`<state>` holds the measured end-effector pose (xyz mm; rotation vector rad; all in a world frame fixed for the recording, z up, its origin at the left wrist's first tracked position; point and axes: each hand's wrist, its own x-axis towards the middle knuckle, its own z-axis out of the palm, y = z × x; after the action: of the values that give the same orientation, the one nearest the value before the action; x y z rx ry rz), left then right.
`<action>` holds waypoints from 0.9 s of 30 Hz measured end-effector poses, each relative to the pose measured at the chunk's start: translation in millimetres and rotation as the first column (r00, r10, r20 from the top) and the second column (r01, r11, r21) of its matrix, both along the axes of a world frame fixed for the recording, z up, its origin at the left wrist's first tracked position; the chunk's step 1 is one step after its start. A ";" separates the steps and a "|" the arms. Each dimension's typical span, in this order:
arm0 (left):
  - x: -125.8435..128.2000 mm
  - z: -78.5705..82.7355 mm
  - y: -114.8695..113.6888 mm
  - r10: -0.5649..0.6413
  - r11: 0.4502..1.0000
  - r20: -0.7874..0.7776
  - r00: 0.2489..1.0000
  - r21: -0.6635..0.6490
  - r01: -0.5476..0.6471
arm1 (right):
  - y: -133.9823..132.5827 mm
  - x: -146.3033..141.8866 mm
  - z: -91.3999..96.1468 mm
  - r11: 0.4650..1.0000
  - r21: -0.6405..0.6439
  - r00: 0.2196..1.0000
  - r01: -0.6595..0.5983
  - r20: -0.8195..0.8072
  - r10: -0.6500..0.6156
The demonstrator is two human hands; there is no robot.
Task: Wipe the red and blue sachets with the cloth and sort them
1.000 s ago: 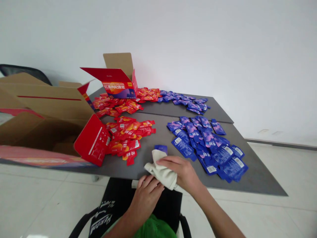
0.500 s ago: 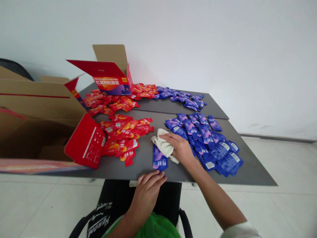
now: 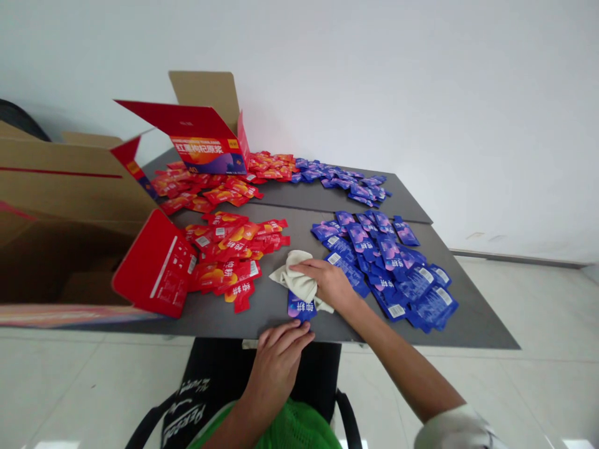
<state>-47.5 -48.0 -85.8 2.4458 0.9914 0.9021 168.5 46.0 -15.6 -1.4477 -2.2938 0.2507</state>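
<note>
A single blue pouch [image 3: 299, 307] lies near the table's front edge, its narrow end pointing at me. My left hand [image 3: 279, 352] holds that end down with its fingertips, fingers close together; the thumb is hidden. In my right hand [image 3: 330, 284] a cream cloth [image 3: 299, 280] is bunched and pressed onto the pouch, covering its upper part. Just right of this hand lies a heap of blue pouches [image 3: 388, 262]. On the left is a pile of red pouches [image 3: 234, 246].
A large open carton [image 3: 70, 193] with a red flap [image 3: 161, 268] stands at the left. Behind it is a smaller open red box [image 3: 210, 153]. Farther back lie more red pouches [image 3: 191, 187] and blue pouches [image 3: 350, 181] on the grey table [image 3: 468, 318].
My right hand has slid the cloth a little toward me, so it covers more of the pouch. A blue pouch by the heap shows more. My left hand stays in place.
</note>
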 end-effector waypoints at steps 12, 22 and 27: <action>0.3 1.1 -1.5 0.027 1.000 -0.010 1.000 -0.005 -0.027 | -66.8 -13.0 -1.1 0.993 -0.060 0.988 -0.097 -0.127 0.089; 1.2 3.4 0.3 -0.003 0.999 0.082 0.997 -0.038 0.007 | 0.8 2.1 13.7 0.992 0.067 0.992 0.111 -0.068 -0.106; 1.0 2.5 -1.0 0.014 0.999 0.053 0.999 -0.034 -0.013 | -62.7 -13.3 14.3 0.998 0.034 0.989 -0.055 -0.137 0.059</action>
<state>-46.5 -49.1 -83.3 2.3777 0.9977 0.9421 155.3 -16.8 -1.3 -1.3088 -2.2202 0.3216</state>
